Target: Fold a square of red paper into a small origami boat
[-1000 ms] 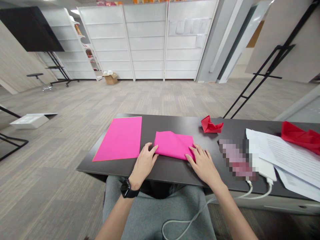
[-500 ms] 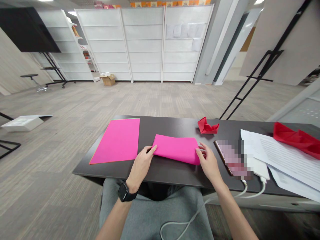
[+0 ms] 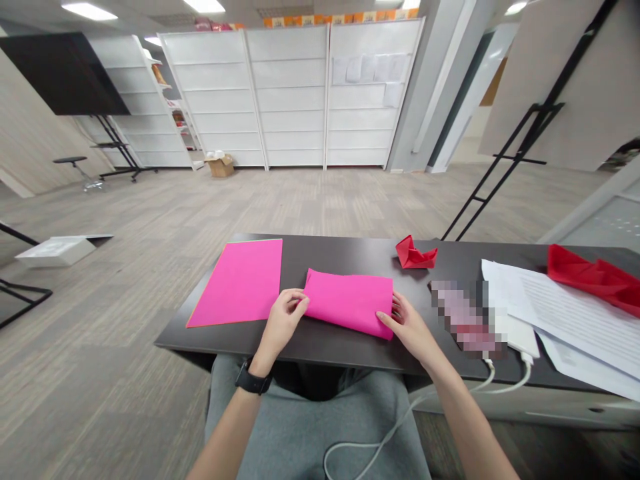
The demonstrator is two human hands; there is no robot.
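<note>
A folded pink sheet of paper (image 3: 350, 301) lies on the dark table (image 3: 345, 257) in front of me. My left hand (image 3: 283, 320) pinches its left edge, fingers curled together. My right hand (image 3: 407, 322) grips the sheet's lower right corner, with the thumb on top and the fingers at the right edge. A flat, unfolded pink sheet (image 3: 240, 281) lies just left of my left hand. A small folded red paper shape (image 3: 414, 254) sits behind the folded sheet, to the right.
A blurred-out flat object (image 3: 463, 313) and a white charger with cables (image 3: 520, 337) lie right of my right hand. White printed papers (image 3: 570, 317) and red paper (image 3: 595, 277) cover the table's right end. An easel (image 3: 500, 167) stands behind.
The pink sheet, rumpled a second ago, now lies flatter. My left hand curled from a flat press into a pinch on its left edge; my right hand slid to the lower right corner.
</note>
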